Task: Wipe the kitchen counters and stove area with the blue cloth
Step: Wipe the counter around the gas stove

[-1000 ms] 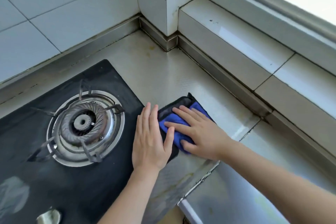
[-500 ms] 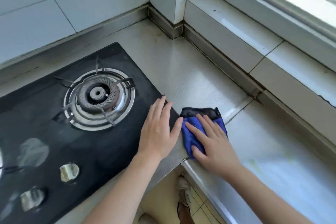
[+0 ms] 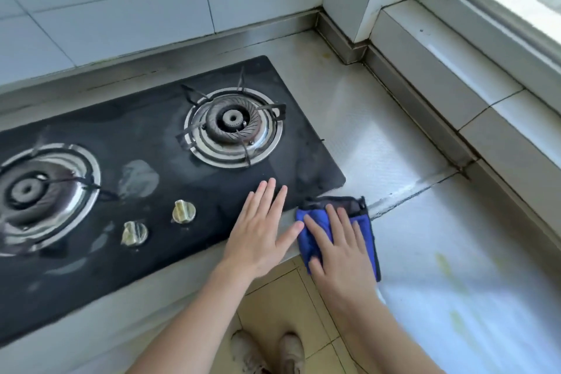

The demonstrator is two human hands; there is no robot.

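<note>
A blue cloth [image 3: 312, 222] with a dark edge lies folded at the counter's front edge, just right of the black glass stove [image 3: 151, 136]. My right hand [image 3: 340, 249] presses flat on the cloth with straight, spread fingers. My left hand [image 3: 261, 231] rests flat, fingers straight, on the stove's front right corner, its thumb close to the cloth. The silver counter [image 3: 379, 130] runs behind and to the right of the cloth.
Two burners [image 3: 233, 126] [image 3: 39, 191] with metal pan supports sit on the stove, and two knobs [image 3: 183, 211] [image 3: 134, 232] stand near its front. A tiled wall [image 3: 121, 3] is behind, a window ledge [image 3: 455, 70] to the right. Feet in shoes [image 3: 270, 352] stand on the floor below.
My right hand has drawn the cloth from the counter beside the stove toward the front edge. My left hand slid along the stove's right edge to its front corner. The view pulled back.
</note>
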